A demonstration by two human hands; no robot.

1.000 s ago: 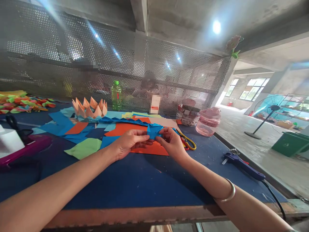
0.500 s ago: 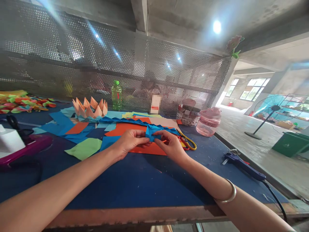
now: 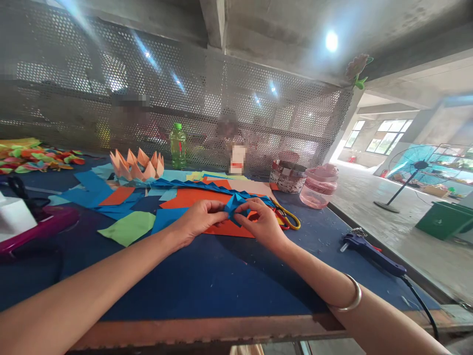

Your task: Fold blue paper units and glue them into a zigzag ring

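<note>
**Blue paper fold tightens between both hands**

The left hand and right hand pinch it from either side, fingers curled, over an orange paper sheet on the bench. Since a moment ago, the fold has risen into a sharper, more crumpled peak.

folded blue paper — matt | glue gun — glossy plastic | bangle — polished metal

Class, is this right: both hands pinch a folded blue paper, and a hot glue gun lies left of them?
No, the head view shows the hot glue gun right of the left hand and right hand on the blue paper, not left.
</note>
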